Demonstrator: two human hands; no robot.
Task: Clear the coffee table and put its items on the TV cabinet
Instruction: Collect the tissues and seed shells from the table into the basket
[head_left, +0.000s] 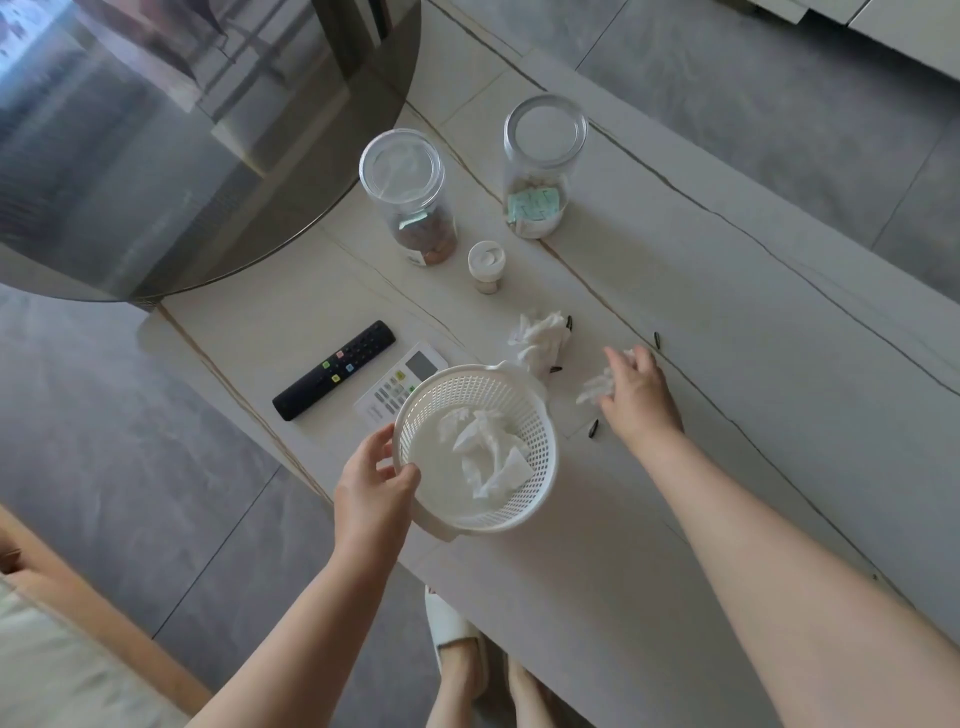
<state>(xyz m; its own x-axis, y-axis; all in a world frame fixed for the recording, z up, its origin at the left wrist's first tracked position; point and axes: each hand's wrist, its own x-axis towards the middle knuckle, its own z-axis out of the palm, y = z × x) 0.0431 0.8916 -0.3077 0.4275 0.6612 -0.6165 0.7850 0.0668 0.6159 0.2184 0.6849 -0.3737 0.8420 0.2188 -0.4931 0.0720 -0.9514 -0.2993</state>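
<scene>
My left hand (375, 487) grips the near-left rim of a white perforated basket (540, 415) that holds crumpled tissue (488, 452). My right hand (636, 397) rests over a second crumpled tissue (595, 388) on the pale coffee table (701, 322), fingers curled around it. A third tissue wad (540, 338) lies just beyond the basket. Behind stand two clear jars, one with brown contents (410, 200), one with paper slips (540, 166), and a small white-lidded bottle (486, 267). A black remote (335, 369) and a white remote (400, 387) lie to the left.
Several small dark seed husks (594, 428) are scattered near the tissues. A round dark glass tabletop (182, 145) overlaps the table's far-left end. Grey floor tiles surround it. A pale cabinet edge (904, 31) shows at top right. My slippered feet (457, 639) are below.
</scene>
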